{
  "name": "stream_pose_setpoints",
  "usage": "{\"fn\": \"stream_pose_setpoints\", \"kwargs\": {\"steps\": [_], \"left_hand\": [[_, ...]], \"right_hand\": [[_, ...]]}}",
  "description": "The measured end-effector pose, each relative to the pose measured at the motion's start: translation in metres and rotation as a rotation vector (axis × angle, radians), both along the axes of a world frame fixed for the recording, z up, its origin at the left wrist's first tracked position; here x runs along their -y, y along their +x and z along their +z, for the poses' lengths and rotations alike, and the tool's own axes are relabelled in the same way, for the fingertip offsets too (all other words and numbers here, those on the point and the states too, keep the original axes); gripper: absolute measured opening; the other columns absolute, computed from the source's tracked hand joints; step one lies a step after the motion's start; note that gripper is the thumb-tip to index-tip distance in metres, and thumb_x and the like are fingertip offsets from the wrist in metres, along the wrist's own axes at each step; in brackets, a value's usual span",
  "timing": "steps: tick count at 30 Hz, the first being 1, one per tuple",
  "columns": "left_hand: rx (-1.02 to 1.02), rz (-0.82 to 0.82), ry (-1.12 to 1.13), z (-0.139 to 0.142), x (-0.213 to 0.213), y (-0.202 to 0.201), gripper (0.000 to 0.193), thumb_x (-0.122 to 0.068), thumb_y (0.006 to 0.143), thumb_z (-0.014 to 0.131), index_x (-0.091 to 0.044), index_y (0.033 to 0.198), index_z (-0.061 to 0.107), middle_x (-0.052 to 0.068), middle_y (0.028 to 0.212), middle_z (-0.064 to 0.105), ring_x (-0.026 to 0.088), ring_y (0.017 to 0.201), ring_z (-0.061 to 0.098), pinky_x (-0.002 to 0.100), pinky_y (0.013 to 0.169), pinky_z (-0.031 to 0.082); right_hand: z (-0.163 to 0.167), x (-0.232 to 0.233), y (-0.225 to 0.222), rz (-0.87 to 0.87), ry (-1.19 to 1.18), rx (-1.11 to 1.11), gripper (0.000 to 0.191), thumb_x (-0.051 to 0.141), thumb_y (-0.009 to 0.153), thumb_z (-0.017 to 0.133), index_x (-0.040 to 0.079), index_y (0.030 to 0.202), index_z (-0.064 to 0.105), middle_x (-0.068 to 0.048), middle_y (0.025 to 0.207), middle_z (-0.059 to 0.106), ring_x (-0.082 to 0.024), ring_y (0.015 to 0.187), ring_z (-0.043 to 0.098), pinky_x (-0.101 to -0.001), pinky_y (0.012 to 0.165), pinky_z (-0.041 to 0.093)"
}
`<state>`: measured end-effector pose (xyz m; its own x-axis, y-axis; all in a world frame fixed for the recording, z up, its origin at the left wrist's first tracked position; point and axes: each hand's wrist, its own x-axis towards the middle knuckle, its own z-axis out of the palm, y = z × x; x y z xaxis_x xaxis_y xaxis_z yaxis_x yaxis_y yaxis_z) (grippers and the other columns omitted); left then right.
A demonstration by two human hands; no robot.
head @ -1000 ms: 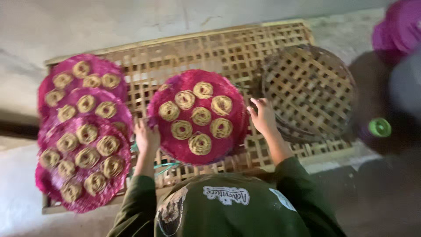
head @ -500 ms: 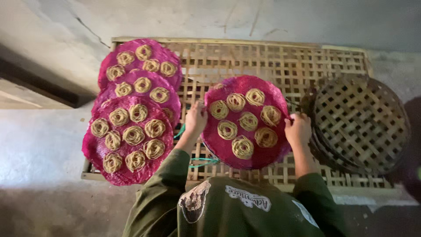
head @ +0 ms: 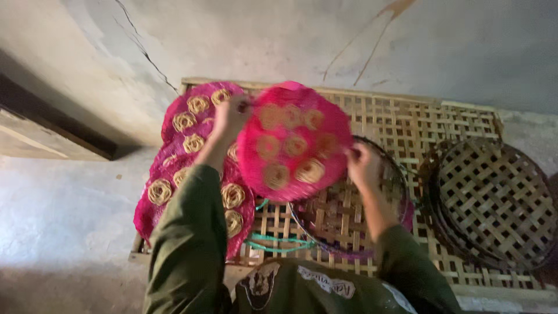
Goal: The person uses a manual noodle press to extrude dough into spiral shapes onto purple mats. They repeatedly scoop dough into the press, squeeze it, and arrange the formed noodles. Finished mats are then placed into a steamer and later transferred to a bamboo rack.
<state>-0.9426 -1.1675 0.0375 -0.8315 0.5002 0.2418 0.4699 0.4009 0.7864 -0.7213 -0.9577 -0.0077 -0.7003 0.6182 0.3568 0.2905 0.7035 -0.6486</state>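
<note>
Everything is placed against the slatted bamboo rack point(head: 401, 125) that lies on the pale floor. Over the rack's left end rest overlapping pink mesh sheets point(head: 174, 174), each carrying coils of tan noodle point(head: 159, 191) (the nearest sheet is partly hidden by a green sleeve). Above the rack's left-centre, the left hand point(head: 231, 116) is closed on the upper left edge of a round pink mesh sheet point(head: 293, 142), which is lifted and tilted up off the rack, its own noodle coils blurred. At the sheet's right edge, over the middle of the rack, the right hand point(head: 361, 166) pinches the rim with fingers curled. Under the raised sheet, on the rack's centre, sits a round woven tray point(head: 340, 218), bare lattice showing. Green cord point(head: 273, 241) lies on the rack's near edge, just left of that tray. At the rack's right end leans a stack of round woven baskets point(head: 494, 200), overlapping its corner.
</note>
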Motion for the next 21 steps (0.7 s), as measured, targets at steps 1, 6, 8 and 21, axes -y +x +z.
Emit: {"fn": "stream_pose_setpoints", "kwargs": {"steps": [1, 6, 8, 21], "left_hand": [[0.045, 0.057, -0.061, 0.01, 0.012, -0.016, 0.023, -0.009, 0.091, 0.071, -0.012, 0.113, 0.075, 0.006, 0.105, 0.076, 0.013, 0.086, 0.072, 0.029, 0.072, 0.062], [-0.224, 0.361, 0.515, 0.025, 0.066, -0.049, 0.037, -0.011, 0.094, 0.072, -0.004, 0.128, 0.06, 0.012, 0.111, 0.063, 0.015, 0.093, 0.063, 0.03, 0.079, 0.058], [-0.129, 0.358, 0.721, 0.004, 0.084, -0.038, 0.03, -0.014, 0.104, 0.064, -0.005, 0.13, 0.055, 0.007, 0.113, 0.061, 0.012, 0.098, 0.063, 0.029, 0.084, 0.058], [0.353, -0.155, 0.092, -0.186, 0.011, 0.166, 0.057, -0.007, 0.086, 0.07, -0.007, 0.14, 0.052, 0.019, 0.115, 0.053, 0.029, 0.092, 0.064, 0.039, 0.081, 0.054]], "right_hand": [[0.004, 0.009, -0.023, 0.021, -0.086, -0.001, 0.027, 0.027, 0.098, 0.072, 0.004, 0.112, 0.072, -0.012, 0.083, 0.073, -0.026, 0.062, 0.065, -0.0404, 0.059, 0.049], [0.001, 0.035, -0.078, 0.031, 0.356, 0.246, 0.067, 0.036, 0.084, 0.077, -0.006, 0.131, 0.055, -0.031, 0.125, 0.062, -0.052, 0.112, 0.058, -0.0594, 0.094, 0.049], [-0.017, 0.038, -0.062, 0.11, 0.347, 0.151, 0.062, 0.028, 0.091, 0.074, -0.001, 0.142, 0.054, -0.025, 0.131, 0.062, -0.045, 0.12, 0.052, -0.0618, 0.111, 0.028], [-0.091, -0.038, 0.167, -0.35, -0.102, 0.131, 0.05, 0.031, 0.097, 0.072, 0.002, 0.136, 0.059, -0.018, 0.113, 0.068, -0.034, 0.098, 0.067, -0.047, 0.087, 0.053]]}}
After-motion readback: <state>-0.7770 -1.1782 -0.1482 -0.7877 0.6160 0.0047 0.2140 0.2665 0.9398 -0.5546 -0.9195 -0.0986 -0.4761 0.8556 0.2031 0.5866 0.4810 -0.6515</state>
